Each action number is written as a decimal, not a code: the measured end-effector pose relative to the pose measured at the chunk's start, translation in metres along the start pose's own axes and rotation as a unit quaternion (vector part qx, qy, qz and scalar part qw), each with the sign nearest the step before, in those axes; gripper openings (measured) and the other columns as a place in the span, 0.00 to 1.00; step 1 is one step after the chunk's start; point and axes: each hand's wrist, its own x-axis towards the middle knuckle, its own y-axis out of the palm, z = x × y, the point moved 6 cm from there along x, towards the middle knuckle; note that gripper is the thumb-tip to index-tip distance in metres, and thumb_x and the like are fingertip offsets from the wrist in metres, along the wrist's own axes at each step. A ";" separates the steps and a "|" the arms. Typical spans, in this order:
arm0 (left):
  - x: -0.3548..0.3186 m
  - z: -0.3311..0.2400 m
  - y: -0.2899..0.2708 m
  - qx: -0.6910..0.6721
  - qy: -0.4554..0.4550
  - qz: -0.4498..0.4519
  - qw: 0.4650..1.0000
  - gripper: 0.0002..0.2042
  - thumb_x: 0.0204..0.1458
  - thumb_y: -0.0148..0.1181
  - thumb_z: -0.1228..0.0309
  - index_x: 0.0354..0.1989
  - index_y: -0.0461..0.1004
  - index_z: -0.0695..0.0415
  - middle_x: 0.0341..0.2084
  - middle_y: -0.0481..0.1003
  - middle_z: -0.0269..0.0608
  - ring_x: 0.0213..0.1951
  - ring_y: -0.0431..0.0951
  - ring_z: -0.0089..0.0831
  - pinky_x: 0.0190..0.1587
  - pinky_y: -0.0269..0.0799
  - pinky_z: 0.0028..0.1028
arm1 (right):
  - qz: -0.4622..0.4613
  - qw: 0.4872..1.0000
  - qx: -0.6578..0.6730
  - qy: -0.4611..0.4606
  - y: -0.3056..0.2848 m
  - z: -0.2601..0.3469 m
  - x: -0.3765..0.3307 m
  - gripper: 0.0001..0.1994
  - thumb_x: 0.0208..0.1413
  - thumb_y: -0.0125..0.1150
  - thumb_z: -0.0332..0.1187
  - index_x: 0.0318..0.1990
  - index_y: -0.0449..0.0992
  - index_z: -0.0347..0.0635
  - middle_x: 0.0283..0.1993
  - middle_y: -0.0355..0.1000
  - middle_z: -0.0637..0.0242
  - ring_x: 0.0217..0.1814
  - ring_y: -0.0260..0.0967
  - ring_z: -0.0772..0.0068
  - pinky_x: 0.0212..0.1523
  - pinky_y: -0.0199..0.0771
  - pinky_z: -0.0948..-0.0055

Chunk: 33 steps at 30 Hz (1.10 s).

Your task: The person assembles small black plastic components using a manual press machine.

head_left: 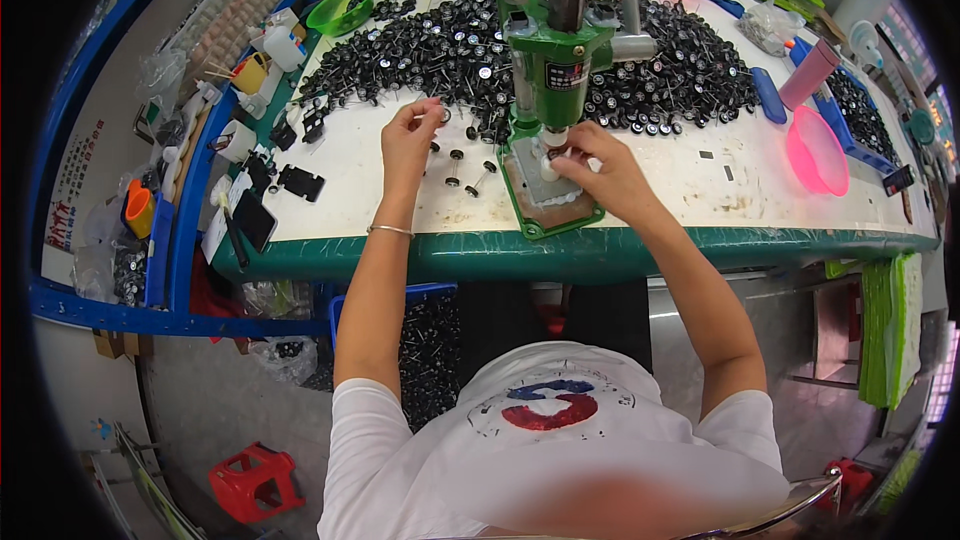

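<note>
A green bench press (556, 70) stands at the middle of the white worktable, its ram directly above a small white fixture (549, 170). My right hand (606, 172) is at that fixture, thumb and fingers closed around its top; any small part between them is hidden. Left of the press, my left hand (408, 140) pinches a small black wheel (444, 115) with a shiny hub, just above the tabletop. Two wheel-and-axle pairs (482, 178) lie between that hand and the press base. Behind both hands spreads a big heap of black wheels on thin metal axles (410, 55).
A green basket (340, 10) sits at the far left, pink baskets (818, 152) at the right and back. A pink cylinder (810, 74) stands near a blue tray (860, 115) of black parts. Left are a blue-framed shelf (180, 240) and a dark phone-like slab (255, 220).
</note>
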 end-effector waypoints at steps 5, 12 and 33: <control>-0.028 -0.005 0.014 -0.294 -0.205 0.041 0.933 0.11 0.56 0.58 0.67 0.41 0.74 0.62 0.34 0.80 0.46 0.32 0.82 0.32 0.36 0.76 0.23 | 0.008 0.999 -0.036 0.010 0.008 -0.004 -0.004 0.12 0.50 0.64 0.34 0.43 0.79 0.43 0.42 0.65 0.65 0.37 0.65 0.71 0.41 0.69 0.72; -0.058 -0.049 0.048 -0.369 -0.238 0.164 0.883 0.13 0.54 0.57 0.79 0.48 0.72 0.67 0.41 0.78 0.50 0.44 0.80 0.33 0.48 0.77 0.24 | 0.056 0.994 -0.044 0.084 0.008 -0.011 0.000 0.16 0.50 0.65 0.36 0.46 0.78 0.43 0.44 0.66 0.64 0.38 0.65 0.71 0.42 0.69 0.73; -0.085 -0.062 0.115 -0.333 -0.198 0.126 0.913 0.07 0.51 0.63 0.78 0.39 0.79 0.62 0.33 0.79 0.33 0.34 0.75 0.17 0.40 0.69 0.19 | 0.177 0.787 0.584 0.092 -0.103 0.123 0.201 0.14 0.64 0.53 0.41 0.33 0.73 0.40 0.21 0.63 0.75 0.16 0.56 0.83 0.16 0.56 0.81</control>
